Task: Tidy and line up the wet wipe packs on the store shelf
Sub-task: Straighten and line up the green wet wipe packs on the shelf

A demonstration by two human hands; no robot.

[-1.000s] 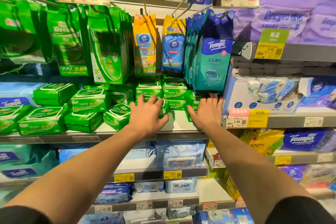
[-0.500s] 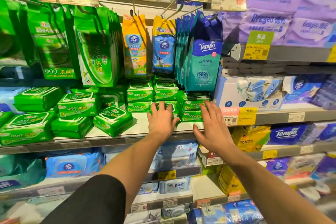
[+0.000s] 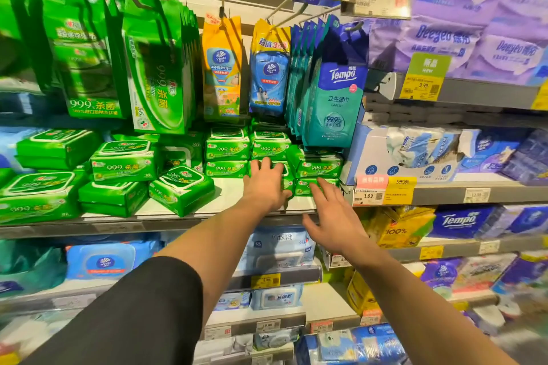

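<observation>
The left hand (image 3: 265,187) pressed spread fingers on a small green wipe pack (image 3: 286,179) near the shelf's (image 3: 237,210) front edge, toward its right end; the right hand (image 3: 333,216) hovered open just beside the neighbouring stack (image 3: 318,170). These packs looked soft, light and slippery (film-wrapped), best squared by their flat sides
</observation>
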